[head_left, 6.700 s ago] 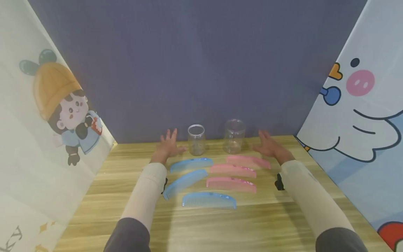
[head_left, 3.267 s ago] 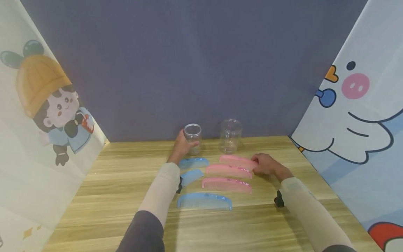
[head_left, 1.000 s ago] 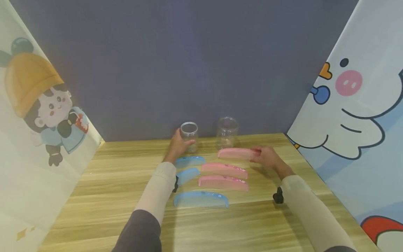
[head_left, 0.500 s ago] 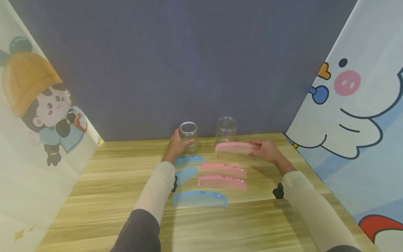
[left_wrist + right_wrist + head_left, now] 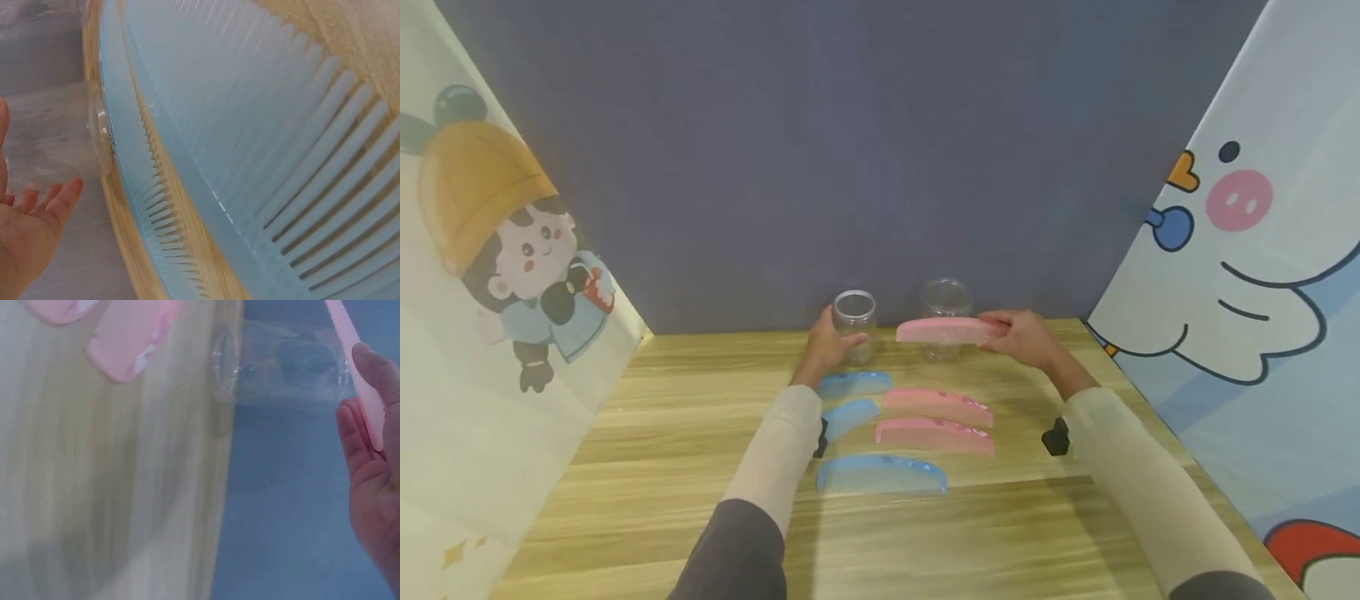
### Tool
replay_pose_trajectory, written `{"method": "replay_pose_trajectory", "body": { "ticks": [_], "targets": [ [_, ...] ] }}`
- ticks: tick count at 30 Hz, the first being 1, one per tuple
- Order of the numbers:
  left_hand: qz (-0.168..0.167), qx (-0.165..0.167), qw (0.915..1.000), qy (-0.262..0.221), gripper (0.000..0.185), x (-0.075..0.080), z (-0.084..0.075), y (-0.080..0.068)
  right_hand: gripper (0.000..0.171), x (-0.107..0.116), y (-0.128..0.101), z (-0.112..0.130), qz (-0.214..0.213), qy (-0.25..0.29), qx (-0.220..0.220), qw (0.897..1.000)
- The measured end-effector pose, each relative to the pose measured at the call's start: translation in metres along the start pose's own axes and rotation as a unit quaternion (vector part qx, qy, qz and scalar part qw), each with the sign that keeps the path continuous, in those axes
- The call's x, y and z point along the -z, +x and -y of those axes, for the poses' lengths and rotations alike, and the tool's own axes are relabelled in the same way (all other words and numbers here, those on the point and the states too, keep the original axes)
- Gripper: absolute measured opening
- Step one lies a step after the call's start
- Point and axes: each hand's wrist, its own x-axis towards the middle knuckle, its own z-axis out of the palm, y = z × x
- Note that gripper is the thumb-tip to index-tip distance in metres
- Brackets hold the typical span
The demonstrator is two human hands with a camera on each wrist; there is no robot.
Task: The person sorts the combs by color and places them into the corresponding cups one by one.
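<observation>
"Grey backdrop (image 5: 865, 167) ahead of you, printed side panels (image 5: 1285, 250) at either side, wood tabletop (image 5: 700, 467) below: what differs from half a second ago?"

"Your left hand (image 5: 825, 343) stays put, its grip loosely round the left jar (image 5: 861, 325), thumb across the front; how firmly, I can't tell. Your right hand (image 5: 1028, 340) sits higher in the head view and slightly more to your left. That grip pinches one end of the held pink comb (image 5: 940, 331), which now crosses in front of the right jar (image 5: 946, 302)."

"And your edges and room?"

"The tabletop's back edge runs just behind both jars, against the backdrop. You have a gap between the jars, and wood grain stretches towards you from the near blue comb (image 5: 882, 475)."

"What's in your way?"

"The held comb hides a band of the right jar; whether they touch, I can't tell. Before the jars lie the far blue comb (image 5: 855, 383) and the middle blue comb (image 5: 852, 417), partly behind your left sleeve (image 5: 775, 454). Just right of them lie the far pink comb (image 5: 936, 405) and near pink comb (image 5: 934, 436)."
</observation>
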Motion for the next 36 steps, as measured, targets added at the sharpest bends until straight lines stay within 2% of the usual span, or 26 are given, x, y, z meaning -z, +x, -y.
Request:
{"method": "replay_pose_trajectory", "body": {
  "ticks": [12, 19, 24, 32, 36],
  "targets": [
    [0.012, 0.012, 0.9999, -0.004, 0.099, -0.006, 0.007, -0.005, 0.062, 0.001, 0.029, 0.044, 0.003, 0.004, 0.005, 1.0],
    [0.003, 0.009, 0.9999, -0.005, 0.097, -0.004, 0.008, -0.003, 0.063, 0.0, 0.049, 0.069, -0.018, -0.046, 0.03, 0.998],
    [0.004, 0.006, 1.0, 0.007, 0.098, -0.001, 0.008, 0.002, 0.065, 0.0, 0.064, 0.087, -0.034, -0.051, 0.052, 0.997],
    [-0.004, 0.003, 1.0, 0.007, 0.094, 0.001, 0.004, 0.001, 0.074, -0.013, 0.079, 0.119, -0.068, 0.038, 0.029, 0.997],
    [-0.001, -0.002, 1.0, 0.004, 0.095, 0.001, 0.004, 0.001, 0.079, -0.021, 0.082, 0.127, -0.072, 0.14, 0.034, 0.987]
  ]
}}
